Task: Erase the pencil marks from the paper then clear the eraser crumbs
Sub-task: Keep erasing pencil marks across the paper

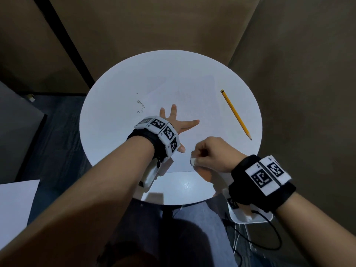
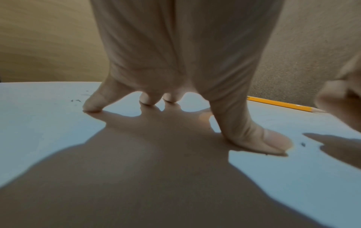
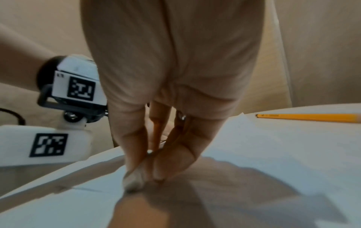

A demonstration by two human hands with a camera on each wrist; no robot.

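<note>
Erasing looked to be the step in hand. From the head view, the paper (image 1: 185, 105) lay on the round white table (image 1: 107, 132), and every place below is given from that paper. The left hand (image 1: 174, 122) lay on its middle with fingers spread and straight, pinning it flat. The right hand (image 1: 212, 153) sat at the paper's near edge, its fingers curled round a small white eraser (image 1: 193, 161) that touched the sheet. Dark eraser crumbs (image 1: 140, 106) lay just off the paper's left edge. A yellow pencil (image 1: 236, 114) lay off its right edge, well apart from both hands. No pencil marks could be made out on the sheet, so I could not tell how much remained.

In the left wrist view, the fingertips (image 2: 91, 106) of the left hand pressed down on the paper, and one crumb (image 2: 303, 144) lay just beside the thumb.

In the right wrist view, the eraser (image 3: 132, 183) was pinched between the thumb and fingers of the right hand, its tip on the paper near the paper's near edge.

The next move probably called for short rubs under a firm left hand, then sweeping the crumbs away.
</note>
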